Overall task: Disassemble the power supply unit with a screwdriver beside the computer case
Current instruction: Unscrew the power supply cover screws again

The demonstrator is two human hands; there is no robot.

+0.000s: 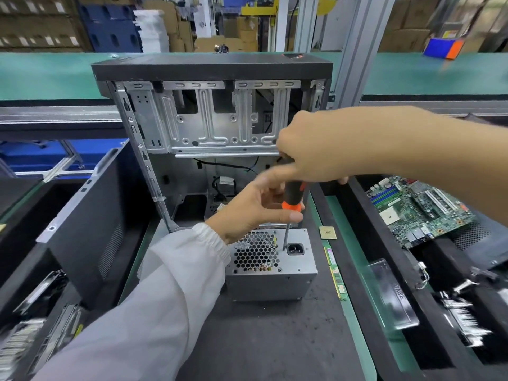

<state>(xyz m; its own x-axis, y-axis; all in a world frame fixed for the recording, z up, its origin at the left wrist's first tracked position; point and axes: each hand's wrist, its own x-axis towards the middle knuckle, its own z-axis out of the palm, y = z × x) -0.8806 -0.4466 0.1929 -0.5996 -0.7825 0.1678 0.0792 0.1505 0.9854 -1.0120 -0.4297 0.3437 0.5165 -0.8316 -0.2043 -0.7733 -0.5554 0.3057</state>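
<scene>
A grey metal power supply unit (270, 266) with a honeycomb fan grille and a black power socket stands on the dark mat in front of the open computer case (211, 127). A screwdriver (292, 195) with a black and orange handle stands upright, its tip on the unit's top face beside the socket. My right hand (310, 149) grips the top of the handle from above. My left hand (258, 207) curls round the lower orange collar and the shaft.
A gold CPU chip (327, 232) and green memory sticks (336, 273) lie right of the unit. A green motherboard (417, 207) lies in a black tray at the right. Black side panels (82, 229) and drives sit at the left. A conveyor runs behind the case.
</scene>
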